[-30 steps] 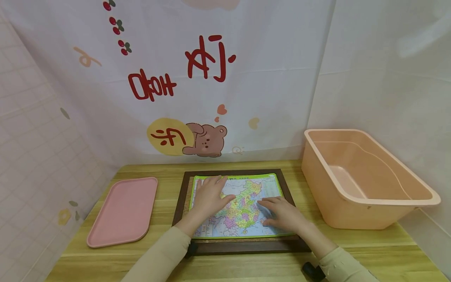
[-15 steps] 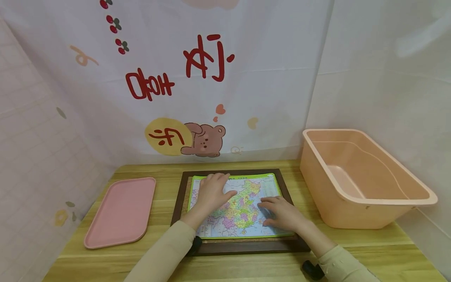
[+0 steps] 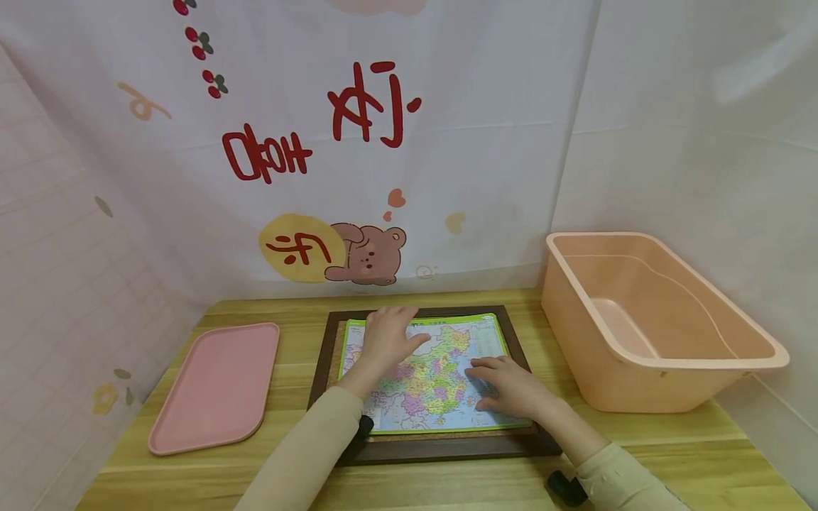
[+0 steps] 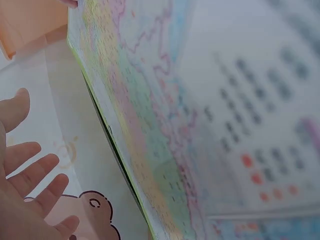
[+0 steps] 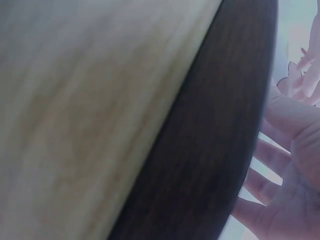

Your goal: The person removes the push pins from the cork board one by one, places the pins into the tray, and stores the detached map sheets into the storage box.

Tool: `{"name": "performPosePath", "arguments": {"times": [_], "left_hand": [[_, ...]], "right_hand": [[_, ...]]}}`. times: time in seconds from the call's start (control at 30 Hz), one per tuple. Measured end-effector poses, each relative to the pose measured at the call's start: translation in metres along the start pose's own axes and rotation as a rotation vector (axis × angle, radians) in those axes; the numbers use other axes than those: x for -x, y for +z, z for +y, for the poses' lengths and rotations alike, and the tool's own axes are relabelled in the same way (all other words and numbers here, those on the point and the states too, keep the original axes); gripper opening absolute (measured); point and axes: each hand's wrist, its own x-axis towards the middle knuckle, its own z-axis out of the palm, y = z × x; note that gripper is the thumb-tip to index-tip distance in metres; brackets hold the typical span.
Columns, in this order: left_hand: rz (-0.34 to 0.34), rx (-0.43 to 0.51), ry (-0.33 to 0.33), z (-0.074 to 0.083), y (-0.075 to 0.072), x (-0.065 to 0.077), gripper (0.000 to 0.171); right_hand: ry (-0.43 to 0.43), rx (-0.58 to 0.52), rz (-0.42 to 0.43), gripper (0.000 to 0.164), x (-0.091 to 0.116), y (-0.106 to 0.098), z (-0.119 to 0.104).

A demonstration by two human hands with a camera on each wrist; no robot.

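A colourful map sheet with a green border (image 3: 441,383) lies within a dark brown wooden frame (image 3: 447,448) at the middle of the table. My left hand (image 3: 386,344) is over the map's upper left part, thumb apart from the fingers. The left wrist view has that hand's fingers (image 4: 37,172) spread, with nothing between them, above the map (image 4: 135,100). Over the map's right side, my right hand (image 3: 509,387) hovers low with fingers slightly bent and parted. From the right wrist, the frame's edge (image 5: 210,110) hides part of this hand (image 5: 295,165).
A pink tray (image 3: 220,387) lies on the table (image 3: 287,426) at the left. To the right stands a deep peach-coloured tub (image 3: 613,376). A white printed cloth (image 3: 486,142) hangs behind the table.
My left hand has shifted slightly right and toward the map's top edge. My right hand has kept its place over the map. The whole head view has drifted a little.
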Motion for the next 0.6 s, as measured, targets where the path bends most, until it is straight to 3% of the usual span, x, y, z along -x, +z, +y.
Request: {"name": "performPosePath", "arguments": {"times": [0.37,0.6], "left_hand": [[0.006,-0.006,-0.042,-0.005,0.009,-0.016,0.055],[0.014,0.041,-0.093,-0.012,0.016,-0.025,0.057]], "right_hand": [[-0.008,0.010,-0.008,0.062,-0.001,0.000,0.001],[-0.023,0.019,-0.006,0.062,-0.002,-0.002,0.001]]}}
